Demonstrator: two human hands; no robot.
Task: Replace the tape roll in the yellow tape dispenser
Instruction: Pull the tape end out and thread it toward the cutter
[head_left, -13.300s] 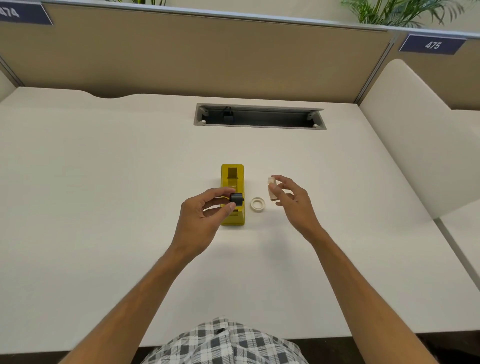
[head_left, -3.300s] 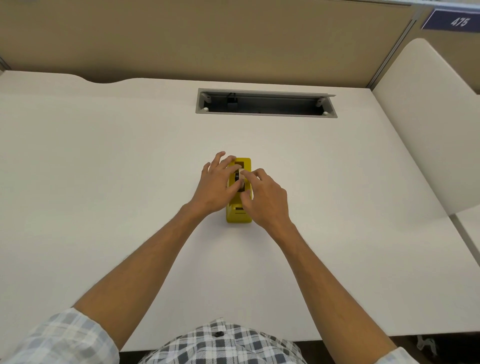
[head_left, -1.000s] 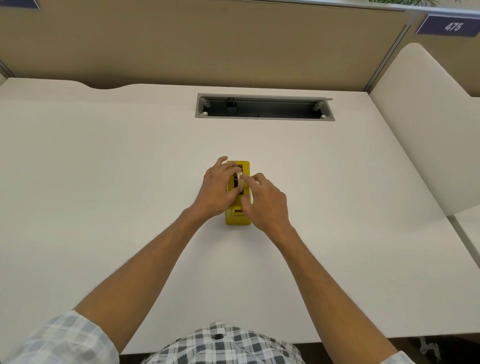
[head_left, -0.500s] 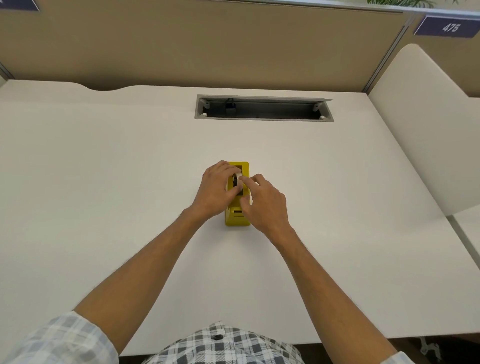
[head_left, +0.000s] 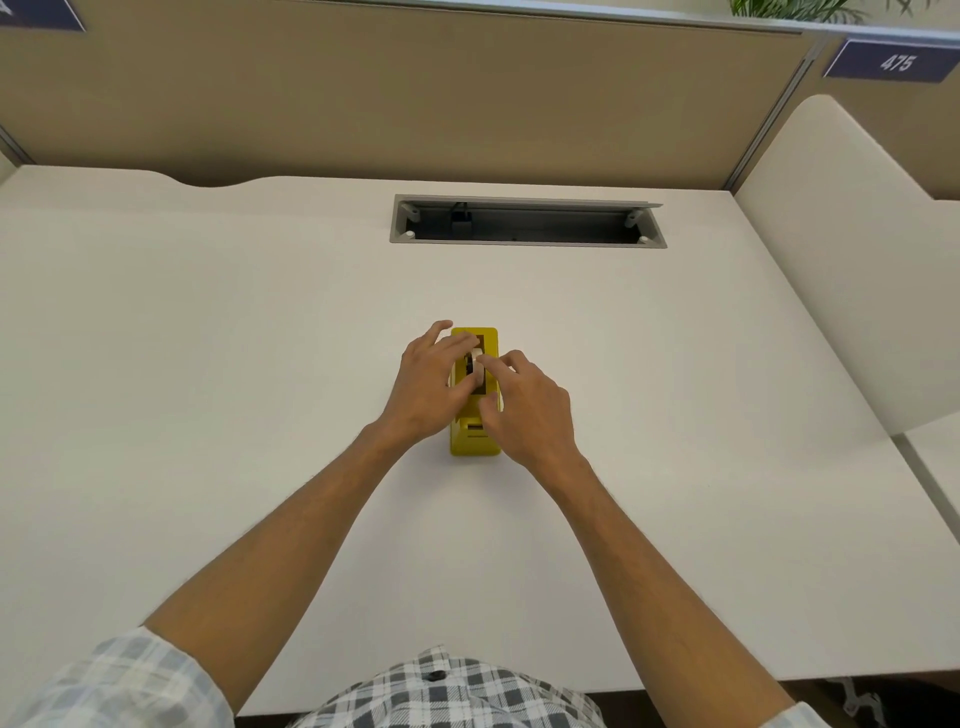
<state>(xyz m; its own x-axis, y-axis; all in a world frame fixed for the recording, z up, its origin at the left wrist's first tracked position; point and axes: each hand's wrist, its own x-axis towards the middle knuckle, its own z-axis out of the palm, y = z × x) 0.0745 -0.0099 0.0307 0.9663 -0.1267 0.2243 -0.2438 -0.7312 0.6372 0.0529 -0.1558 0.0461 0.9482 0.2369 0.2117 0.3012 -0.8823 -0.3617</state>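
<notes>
The yellow tape dispenser stands lengthwise in the middle of the white desk. A white tape roll on a dark hub sits upright in its slot. My left hand lies against the dispenser's left side, fingers over the top and the thumb at the roll. My right hand comes in from the right, index fingertip on the roll's top and thumb against the dispenser's near part. Both hands hide much of the dispenser's middle.
A grey cable slot is sunk into the desk behind the dispenser. A tan partition wall closes the back. A cream side panel rises at the right. The desk's front edge is close to my body.
Over the last second both hands stay on the dispenser and roll; my left fingers spread slightly at the far end. Much earlier the hub and the roll were out of the dispenser.
</notes>
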